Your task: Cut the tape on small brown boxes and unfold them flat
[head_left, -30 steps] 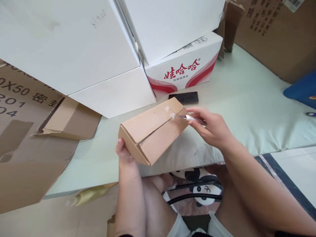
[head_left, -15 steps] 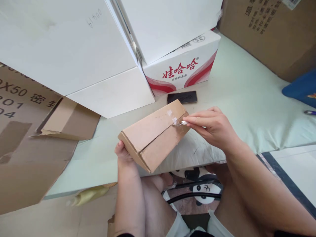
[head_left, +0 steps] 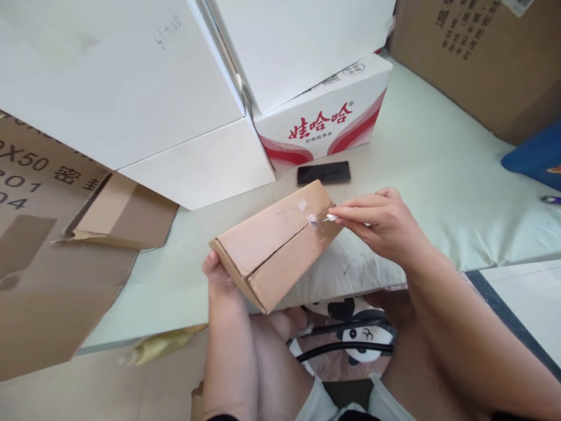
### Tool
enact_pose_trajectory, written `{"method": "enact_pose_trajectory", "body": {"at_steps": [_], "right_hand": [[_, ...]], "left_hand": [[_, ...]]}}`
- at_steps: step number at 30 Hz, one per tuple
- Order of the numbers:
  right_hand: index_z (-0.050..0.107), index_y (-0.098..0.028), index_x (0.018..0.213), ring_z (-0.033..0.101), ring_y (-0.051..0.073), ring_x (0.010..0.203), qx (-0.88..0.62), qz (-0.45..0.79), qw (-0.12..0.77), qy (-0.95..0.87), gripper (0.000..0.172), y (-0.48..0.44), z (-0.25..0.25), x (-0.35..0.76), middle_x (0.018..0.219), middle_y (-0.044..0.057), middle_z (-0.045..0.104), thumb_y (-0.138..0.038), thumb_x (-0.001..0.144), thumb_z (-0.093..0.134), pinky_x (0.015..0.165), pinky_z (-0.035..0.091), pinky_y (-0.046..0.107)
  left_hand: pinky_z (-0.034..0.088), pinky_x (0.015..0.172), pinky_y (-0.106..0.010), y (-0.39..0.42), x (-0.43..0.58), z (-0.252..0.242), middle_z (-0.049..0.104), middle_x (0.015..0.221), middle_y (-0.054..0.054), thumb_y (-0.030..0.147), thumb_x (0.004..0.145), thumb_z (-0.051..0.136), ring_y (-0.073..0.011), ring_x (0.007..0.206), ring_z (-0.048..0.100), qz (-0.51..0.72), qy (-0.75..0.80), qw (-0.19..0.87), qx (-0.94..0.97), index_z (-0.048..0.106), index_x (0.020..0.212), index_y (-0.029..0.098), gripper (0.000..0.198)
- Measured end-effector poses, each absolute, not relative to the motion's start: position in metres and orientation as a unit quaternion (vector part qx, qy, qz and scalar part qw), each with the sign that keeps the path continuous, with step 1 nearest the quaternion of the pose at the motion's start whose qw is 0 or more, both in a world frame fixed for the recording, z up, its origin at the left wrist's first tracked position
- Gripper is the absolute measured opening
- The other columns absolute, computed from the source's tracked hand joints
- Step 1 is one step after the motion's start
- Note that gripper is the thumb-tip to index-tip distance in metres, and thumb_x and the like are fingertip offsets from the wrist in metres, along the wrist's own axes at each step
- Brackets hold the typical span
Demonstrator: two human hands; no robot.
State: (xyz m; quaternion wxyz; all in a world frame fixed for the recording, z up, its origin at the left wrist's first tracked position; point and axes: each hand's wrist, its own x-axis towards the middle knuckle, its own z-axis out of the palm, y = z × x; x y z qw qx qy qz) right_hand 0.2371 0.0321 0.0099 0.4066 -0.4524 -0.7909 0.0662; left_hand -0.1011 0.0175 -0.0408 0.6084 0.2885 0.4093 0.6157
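Observation:
A small brown cardboard box (head_left: 272, 245) is held tilted above my lap. My left hand (head_left: 215, 273) grips its near end from underneath, with most fingers hidden behind the box. My right hand (head_left: 377, 222) is at the box's far right corner, thumb and forefinger pinched on a strip of clear tape (head_left: 319, 219) that lies over the seam between the flaps. Bits of tape show on the top flap beside it.
A black phone (head_left: 323, 173) lies on the pale green mat (head_left: 438, 175) just behind the box. Large white cartons (head_left: 131, 88) and a red-printed water carton (head_left: 324, 123) stand behind. Flattened brown cardboard (head_left: 52, 245) lies at the left; a blue object (head_left: 537, 155) at the right.
My right hand has brought the tape strip down from just off the box's corner onto the seam. The box has tilted slightly in my left hand.

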Motion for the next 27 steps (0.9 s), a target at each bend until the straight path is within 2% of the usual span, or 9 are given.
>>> {"method": "enact_pose_trajectory", "body": {"at_steps": [3,6,8,11,19,22,25,27], "right_hand": [[0.079,-0.034,0.102,0.075,0.014,0.083,-0.448,0.090,0.406,-0.791,0.020,0.031,0.011,0.238,0.103,-0.003,0.083,-0.032,0.103,0.059,0.079,0.033,0.039],[0.079,-0.036,0.101,0.074,0.015,0.083,-0.452,0.109,0.392,-0.793,0.023,0.030,0.013,0.238,0.103,-0.003,0.083,-0.035,0.104,0.057,0.079,0.032,0.040],[0.079,-0.037,0.100,0.074,0.015,0.082,-0.457,0.109,0.383,-0.795,0.024,0.030,0.014,0.237,0.104,-0.003,0.083,-0.037,0.104,0.055,0.079,0.031,0.041],[0.079,-0.036,0.099,0.073,0.014,0.081,-0.463,0.099,0.381,-0.794,0.024,0.029,0.014,0.236,0.104,-0.004,0.083,-0.035,0.104,0.055,0.079,0.028,0.041],[0.079,-0.035,0.094,0.072,0.015,0.082,-0.501,0.047,0.365,-0.784,0.022,0.023,0.022,0.235,0.099,-0.005,0.082,-0.030,0.103,0.059,0.076,0.023,0.040],[0.079,-0.034,0.092,0.070,0.017,0.083,-0.515,0.019,0.351,-0.782,0.025,0.024,0.020,0.236,0.099,-0.003,0.082,-0.031,0.103,0.057,0.075,0.023,0.040],[0.078,-0.033,0.090,0.069,0.018,0.081,-0.526,0.007,0.343,-0.778,0.027,0.026,0.016,0.238,0.099,-0.002,0.082,-0.033,0.104,0.055,0.075,0.024,0.040],[0.078,-0.034,0.090,0.069,0.019,0.081,-0.531,0.004,0.356,-0.769,0.025,0.026,0.014,0.240,0.098,-0.002,0.082,-0.034,0.103,0.057,0.075,0.024,0.041]], "left_hand": [[0.062,0.088,-0.050,0.019,-0.096,-0.036,0.082,0.090,-0.005,0.068,0.051,0.087,-0.0311,0.079,0.077,0.618,0.395,0.618,0.285,0.075,0.098,0.023,0.067],[0.064,0.068,-0.040,0.020,-0.090,-0.031,0.082,0.083,-0.004,0.064,0.047,0.090,-0.0288,0.072,0.077,0.637,0.376,0.610,0.285,0.075,0.084,0.023,0.057],[0.064,0.061,-0.038,0.020,-0.089,-0.030,0.081,0.080,-0.004,0.063,0.045,0.091,-0.0276,0.068,0.076,0.640,0.376,0.606,0.287,0.075,0.079,0.022,0.055],[0.065,0.066,-0.042,0.019,-0.092,-0.032,0.082,0.083,-0.005,0.064,0.045,0.091,-0.0283,0.069,0.075,0.624,0.385,0.617,0.286,0.076,0.084,0.022,0.059],[0.064,0.085,-0.050,0.013,-0.099,-0.038,0.082,0.095,-0.007,0.077,0.049,0.084,-0.0370,0.093,0.076,0.596,0.403,0.629,0.293,0.077,0.102,0.022,0.077],[0.062,0.091,-0.052,0.012,-0.099,-0.038,0.081,0.092,-0.009,0.071,0.052,0.085,-0.0390,0.100,0.075,0.588,0.412,0.631,0.294,0.076,0.103,0.020,0.073],[0.062,0.089,-0.052,0.013,-0.097,-0.036,0.082,0.094,-0.008,0.067,0.050,0.087,-0.0379,0.093,0.076,0.588,0.413,0.634,0.288,0.076,0.100,0.021,0.069],[0.064,0.082,-0.049,0.015,-0.095,-0.035,0.082,0.091,-0.008,0.068,0.049,0.087,-0.0344,0.082,0.077,0.603,0.411,0.620,0.287,0.076,0.096,0.021,0.067]]}}
